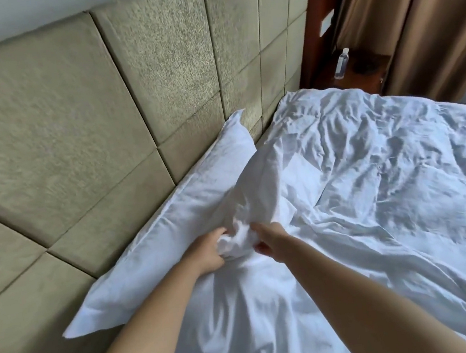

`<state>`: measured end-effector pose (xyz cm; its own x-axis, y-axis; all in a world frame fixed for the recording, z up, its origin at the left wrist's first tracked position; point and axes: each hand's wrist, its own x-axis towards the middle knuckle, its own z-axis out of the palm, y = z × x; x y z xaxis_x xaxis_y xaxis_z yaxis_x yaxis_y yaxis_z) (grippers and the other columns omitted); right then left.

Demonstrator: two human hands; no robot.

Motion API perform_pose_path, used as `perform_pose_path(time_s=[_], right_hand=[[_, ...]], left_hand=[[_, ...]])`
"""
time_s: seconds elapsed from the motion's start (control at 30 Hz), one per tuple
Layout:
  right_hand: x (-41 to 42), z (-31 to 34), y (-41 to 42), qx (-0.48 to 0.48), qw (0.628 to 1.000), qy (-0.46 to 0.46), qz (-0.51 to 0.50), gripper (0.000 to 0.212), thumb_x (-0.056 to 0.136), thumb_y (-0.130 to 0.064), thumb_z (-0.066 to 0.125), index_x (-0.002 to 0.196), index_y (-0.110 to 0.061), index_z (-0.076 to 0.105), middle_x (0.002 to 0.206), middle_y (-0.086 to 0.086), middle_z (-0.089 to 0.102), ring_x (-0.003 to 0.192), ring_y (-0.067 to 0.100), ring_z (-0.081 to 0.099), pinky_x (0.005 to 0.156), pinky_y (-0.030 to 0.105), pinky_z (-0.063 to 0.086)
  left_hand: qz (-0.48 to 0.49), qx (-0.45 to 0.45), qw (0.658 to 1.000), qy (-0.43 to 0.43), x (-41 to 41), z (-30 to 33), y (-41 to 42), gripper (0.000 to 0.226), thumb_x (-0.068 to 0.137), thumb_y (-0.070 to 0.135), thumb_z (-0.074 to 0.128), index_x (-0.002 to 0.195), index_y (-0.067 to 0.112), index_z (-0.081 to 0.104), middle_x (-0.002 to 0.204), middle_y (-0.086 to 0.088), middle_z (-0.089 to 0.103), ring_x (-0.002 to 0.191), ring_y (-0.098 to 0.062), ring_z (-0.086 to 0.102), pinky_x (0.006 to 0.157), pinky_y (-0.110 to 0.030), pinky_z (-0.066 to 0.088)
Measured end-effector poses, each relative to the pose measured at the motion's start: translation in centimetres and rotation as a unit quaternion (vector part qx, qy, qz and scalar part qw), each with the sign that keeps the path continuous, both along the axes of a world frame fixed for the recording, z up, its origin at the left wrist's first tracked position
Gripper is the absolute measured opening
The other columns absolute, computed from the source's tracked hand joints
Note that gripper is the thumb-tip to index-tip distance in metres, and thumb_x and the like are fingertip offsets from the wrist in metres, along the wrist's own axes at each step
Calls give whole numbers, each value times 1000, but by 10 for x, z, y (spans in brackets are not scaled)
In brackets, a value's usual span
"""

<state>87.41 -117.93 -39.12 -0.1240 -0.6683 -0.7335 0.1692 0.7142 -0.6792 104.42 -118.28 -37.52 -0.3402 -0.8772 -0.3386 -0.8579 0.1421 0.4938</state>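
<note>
White bedding [374,188]; headboard [72,122] perhaps suede

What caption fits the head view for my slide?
Left hand and right hand grip bunched white bedding beside a pillow against the padded headboard.

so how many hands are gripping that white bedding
2: the left hand grips the bunched white bedding next to the pillow; the right hand grips it from the opposite side.
</note>
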Motion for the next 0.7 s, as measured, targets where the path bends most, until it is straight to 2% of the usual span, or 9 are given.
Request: perform_pose_path(time_s=[0.1, 0.23, 0.27, 0.33, 0.4, 0.47, 0.57, 0.63, 0.7], right_hand=[[5, 25, -17, -59, 996, -24, -57, 8, 93, -11, 47, 92, -4, 52, 72, 10, 54, 57, 20, 57, 75, 31, 53], [3, 59, -32, -151, 982, -35, -111, 13, 96, -10, 42, 86, -3, 48, 77, 12, 57, 56, 21, 61, 79, 36, 55], [4, 64, -34, -167, 978, -34, -124, 13, 96, -10, 41, 90, -2, 49, 80, 13, 59, 55, 22, 63, 75, 36, 55], [6, 67, -33, -181, 971, -38, -149, 14, 95, -11, 40, 90, -2, 50, 88, 16, 61, 57, 26, 66, 71, 37, 56], [9, 70, -30, -186, 969, -33, -162, 17, 92, -15, 41, 81, -6, 50, 89, 17, 61, 71, 34, 68, 77, 43, 58], [13, 75, -31, -202, 963, 4, -177, 20, 89, -19, 42, 74, -10, 52, 90, 17, 63, 87, 40, 67, 84, 51, 54], [22, 96, -39, -255, 939, 48, -227, 22, 90, -23, 42, 80, -10, 56, 91, 14, 64, 91, 36, 64, 87, 50, 52], [29, 105, -51, -308, 919, 68, -236, 23, 88, -28, 41, 87, -15, 59, 94, 12, 64, 94, 33, 63, 91, 50, 49], [37, 96, -58, -340, 922, 96, -157, 26, 80, -35, 43, 90, -20, 62, 98, 10, 66, 92, 29, 62, 90, 48, 49]], left_hand=[[29, 14, 999, -18, 19, 6, 6, 84, 67, 24, 76, 141, 26, 35, 137, 2, 49, 126, -21, 49, 100, -31, 43], [-46, 76, 991, -102, 47, 10, 12, 132, 40, 55, 80, 150, 33, 8, 154, 7, 25, 142, -17, 25, 117, -39, 24], [-43, 87, 990, -104, 49, 15, 16, 128, 46, 55, 78, 150, 34, 7, 153, 8, 25, 141, -17, 26, 117, -39, 24], [-3, 81, 992, -102, 52, 23, 24, 94, 73, 37, 69, 150, 33, 15, 149, 4, 36, 136, -20, 37, 112, -36, 32], [14, 66, 991, -114, 51, 36, 27, 65, 87, 23, 58, 146, 28, 31, 144, -1, 44, 132, -24, 43, 108, -34, 37], [-5, 55, 987, -152, 50, 55, 24, 48, 88, 15, 56, 135, 17, 48, 138, -4, 51, 127, -23, 48, 103, -27, 38], [24, -15, 985, -169, 52, 98, 7, 30, 85, 5, 50, 114, 3, 58, 125, -12, 59, 115, -27, 56, 87, -26, 43], [75, -105, 986, -103, 55, 126, -4, 16, 79, 4, 47, 88, 5, 60, 104, -16, 66, 100, -31, 61, 73, -30, 44], [132, -216, 967, -16, 57, 135, -11, 10, 70, 13, 45, 67, 12, 54, 76, -14, 64, 84, -36, 62, 62, -32, 42]])
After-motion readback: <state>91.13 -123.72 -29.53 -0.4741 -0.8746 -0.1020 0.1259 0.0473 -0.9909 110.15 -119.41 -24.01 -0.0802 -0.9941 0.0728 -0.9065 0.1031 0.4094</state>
